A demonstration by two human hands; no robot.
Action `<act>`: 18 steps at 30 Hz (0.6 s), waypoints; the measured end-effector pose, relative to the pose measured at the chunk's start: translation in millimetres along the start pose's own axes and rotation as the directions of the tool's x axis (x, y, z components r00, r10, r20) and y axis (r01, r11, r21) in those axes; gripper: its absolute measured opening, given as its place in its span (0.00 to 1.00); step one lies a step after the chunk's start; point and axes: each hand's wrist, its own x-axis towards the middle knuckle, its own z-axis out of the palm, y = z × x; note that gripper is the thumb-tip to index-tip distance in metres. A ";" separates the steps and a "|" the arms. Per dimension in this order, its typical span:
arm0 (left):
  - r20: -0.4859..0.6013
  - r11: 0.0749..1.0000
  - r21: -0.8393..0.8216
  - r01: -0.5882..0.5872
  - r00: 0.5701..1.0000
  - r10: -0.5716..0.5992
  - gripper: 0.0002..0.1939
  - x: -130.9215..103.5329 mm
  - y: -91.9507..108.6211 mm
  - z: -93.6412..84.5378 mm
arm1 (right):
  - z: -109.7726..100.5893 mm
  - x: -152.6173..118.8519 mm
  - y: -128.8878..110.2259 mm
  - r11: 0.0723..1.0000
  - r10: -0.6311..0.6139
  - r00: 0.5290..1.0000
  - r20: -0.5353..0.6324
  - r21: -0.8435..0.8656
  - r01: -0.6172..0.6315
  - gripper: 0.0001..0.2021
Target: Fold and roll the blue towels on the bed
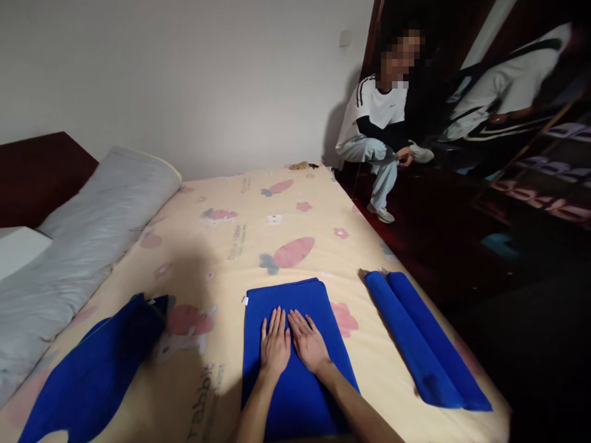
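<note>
1. Cloth (300, 400), blue and folded flat into a long panel, lies mid-bed on the patterned sheet (249, 246), label (245, 301) poking out at the far left corner.
2. And both hands are down on it! Left hand (276, 347) and right hand (308, 344) side by side, palms down, fingers straight out, gripping nothing.
3. Handling: it looks light, soft and floppy, with no risk of breaking; the layers could slide or ruck if pushed unevenly.
4. Best hold: both side edges at once, fingers under every layer, thumbs on top; one corner alone would likely let it droop open.
5. Over on the right, two blue rolls (410, 344) lie touching near the bed's edge; on the left, a loose blue bundle (92, 369), crumpled beside the pillow (106, 197).
</note>
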 end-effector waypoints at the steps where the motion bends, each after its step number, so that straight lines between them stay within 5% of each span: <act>1: -0.001 1.000 0.004 -0.006 1.000 0.006 0.28 -4.9 -6.6 -2.1 | -1.6 -4.1 5.5 1.000 0.006 1.000 -0.006 -0.010 -0.007 0.29; 7: -0.021 0.997 0.079 0.026 0.999 -0.024 0.28 -43.0 -67.1 -15.0 | -12.5 -40.9 62.2 0.990 0.092 0.990 -0.111 -0.092 -0.102 0.27; 10: -0.028 0.993 0.105 0.054 0.998 -0.052 0.27 -53.1 -79.9 -17.7 | -12.7 -59.6 80.6 0.977 0.140 0.974 -0.178 -0.136 -0.165 0.27; 13: -0.048 0.991 0.109 0.075 0.996 -0.070 0.27 -53.2 -63.8 -20.7 | -13.1 -67.2 72.0 0.970 0.151 0.964 -0.220 -0.152 -0.187 0.27; 18: 0.019 1.000 -0.007 0.012 1.000 -0.012 0.29 -63.7 10.1 -7.0 | -4.9 -62.7 6.4 0.994 0.096 0.988 -0.120 -0.047 -0.102 0.29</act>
